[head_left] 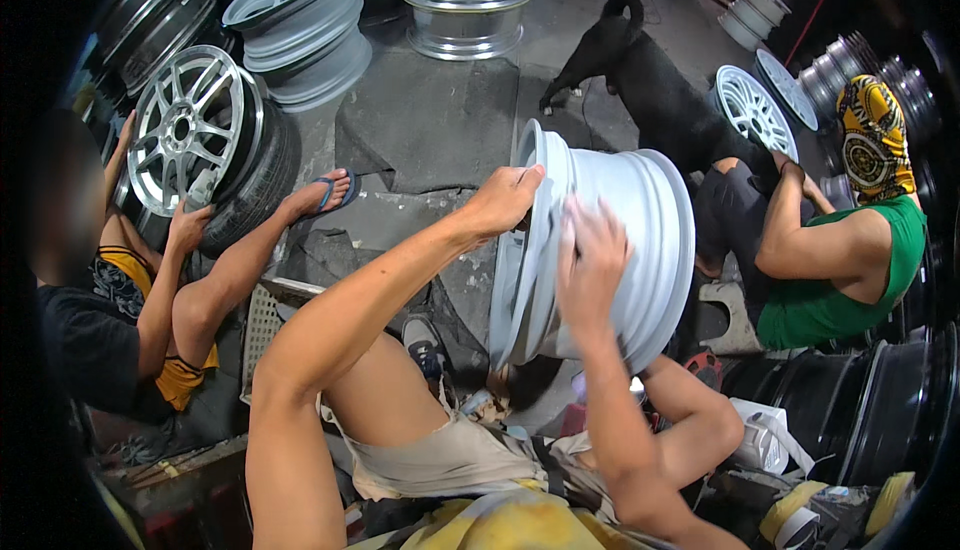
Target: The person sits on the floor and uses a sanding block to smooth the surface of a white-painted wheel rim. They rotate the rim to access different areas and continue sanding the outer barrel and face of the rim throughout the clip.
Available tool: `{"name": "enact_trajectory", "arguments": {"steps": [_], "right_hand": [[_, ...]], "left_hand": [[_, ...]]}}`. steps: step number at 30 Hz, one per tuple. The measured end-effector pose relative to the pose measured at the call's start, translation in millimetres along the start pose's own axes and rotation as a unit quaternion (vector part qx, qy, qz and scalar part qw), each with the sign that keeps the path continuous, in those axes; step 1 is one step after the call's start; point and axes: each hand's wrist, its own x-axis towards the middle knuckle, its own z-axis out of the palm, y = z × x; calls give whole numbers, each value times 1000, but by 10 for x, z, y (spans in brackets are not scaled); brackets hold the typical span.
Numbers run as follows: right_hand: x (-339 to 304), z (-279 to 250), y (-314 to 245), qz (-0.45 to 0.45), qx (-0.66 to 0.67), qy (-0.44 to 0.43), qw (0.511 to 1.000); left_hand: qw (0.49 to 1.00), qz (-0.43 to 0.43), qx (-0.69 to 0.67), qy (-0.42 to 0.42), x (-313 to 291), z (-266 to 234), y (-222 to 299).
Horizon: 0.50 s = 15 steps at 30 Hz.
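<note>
While the white wheel rim (610, 240) stands on edge between the person's knees, its axle line runs roughly level and sideways across the view, the open face turned toward the person's left and the barrel stretching off to the right. The left hand (503, 200) reaches in from the left and curls over the top of the near lip, fingers hooked on the rim's edge, so it grips the rim at its highest point. The right hand (590, 265) lies flat and spread on the curved outside of the barrel, just beside the lip and lower than the left; its outline is smeared, and I cannot tell whether anything sits under the palm. Both hands touch the rim, the left on the edge, the right on the barrel wall. Beyond it a black dog (650, 80) stands on the concrete floor (440, 110); a seated person at left handles a silver alloy wheel (195, 130), another in a green top (850, 270) sits at right.
</note>
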Motion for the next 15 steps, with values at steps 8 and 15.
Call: {"name": "enact_trajectory", "arguments": {"steps": [8,15], "right_hand": [[1243,735,1062,61,90,-158,981],[-215,-139,-97,-70,62,-42,995]], "left_hand": [[999,-17,2,-27,85,119,145],[998,-54,6,-29,197,-111,62]]}}
